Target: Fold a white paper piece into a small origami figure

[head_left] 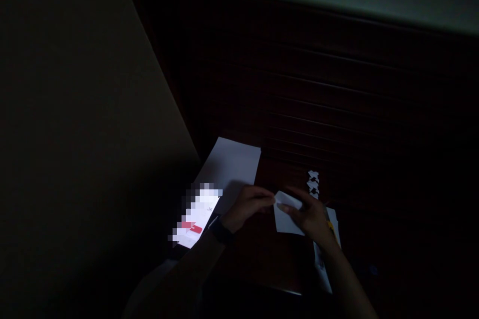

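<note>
A small white sheet of paper (pixel 287 223) is held up between my two hands, its upper part folded over. My left hand (pixel 250 204) pinches the paper's left corner between thumb and fingers; a dark watch (pixel 220 231) is on that wrist. From the other side, my right hand (pixel 310 217) grips the paper with the thumb pressed on its face and the fingers behind. Several small folded white paper pieces (pixel 313 183) lie in a row just beyond my right hand. Darkness hides part of the fingers.
A lit screen (pixel 200 217), partly pixelated, leans left of my left hand. Behind it lie larger white sheets (pixel 237 159). More paper (pixel 336 224) and a yellow object (pixel 330 227) are partly hidden by my right wrist. A pale wall (pixel 75 84) and dark slatted panel (pixel 318 84) border the dark tabletop (pixel 262 264).
</note>
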`<state>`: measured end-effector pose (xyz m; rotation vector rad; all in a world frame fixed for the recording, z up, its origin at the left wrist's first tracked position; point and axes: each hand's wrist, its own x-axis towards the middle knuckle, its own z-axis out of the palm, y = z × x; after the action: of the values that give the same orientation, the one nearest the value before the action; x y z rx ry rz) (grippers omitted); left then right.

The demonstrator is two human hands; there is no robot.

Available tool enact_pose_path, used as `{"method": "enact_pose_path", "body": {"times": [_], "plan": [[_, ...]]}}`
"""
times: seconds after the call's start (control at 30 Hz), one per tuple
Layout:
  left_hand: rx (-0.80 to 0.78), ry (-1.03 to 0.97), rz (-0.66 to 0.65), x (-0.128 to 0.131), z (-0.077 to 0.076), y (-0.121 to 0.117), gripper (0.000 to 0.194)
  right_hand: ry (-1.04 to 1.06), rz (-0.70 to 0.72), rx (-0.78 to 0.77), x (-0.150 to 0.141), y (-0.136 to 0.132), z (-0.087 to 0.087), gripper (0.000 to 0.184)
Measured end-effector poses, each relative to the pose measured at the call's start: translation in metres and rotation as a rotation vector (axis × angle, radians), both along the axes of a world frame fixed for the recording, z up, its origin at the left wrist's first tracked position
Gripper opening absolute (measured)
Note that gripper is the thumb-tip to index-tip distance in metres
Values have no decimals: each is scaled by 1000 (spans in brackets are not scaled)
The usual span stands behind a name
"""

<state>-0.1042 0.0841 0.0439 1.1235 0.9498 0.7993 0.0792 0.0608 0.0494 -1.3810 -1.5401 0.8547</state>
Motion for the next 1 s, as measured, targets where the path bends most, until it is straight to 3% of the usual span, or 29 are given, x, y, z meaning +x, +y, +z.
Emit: {"method": "enact_pose_path", "body": {"times": [0.13,0.27,0.47,0.67,0.77,0.87,1.0], "plan": [[-90,0,45,-3,5,1,27,66,-42,-34,7,1,3,33],[-135,-134,-12,-1,11,1,36,164,-76,-114,7,1,2,29],[-111,-208,-23,2,5,2,37,481,-61,-409,1,0,-6,48],[-49,-58,-3,3,-1,3,28,548,-63,-557,-3,0,-7,62],[-26,-3,49,3,-2,3,28,615,7,-541,-4,-2,1,65],[-18,-1,87,3,-2,4,30,672,90,-491,-5,-6,9,57],[28,28,144,2,1,4,27,605,115,-402,-7,-7,9,58]]}}
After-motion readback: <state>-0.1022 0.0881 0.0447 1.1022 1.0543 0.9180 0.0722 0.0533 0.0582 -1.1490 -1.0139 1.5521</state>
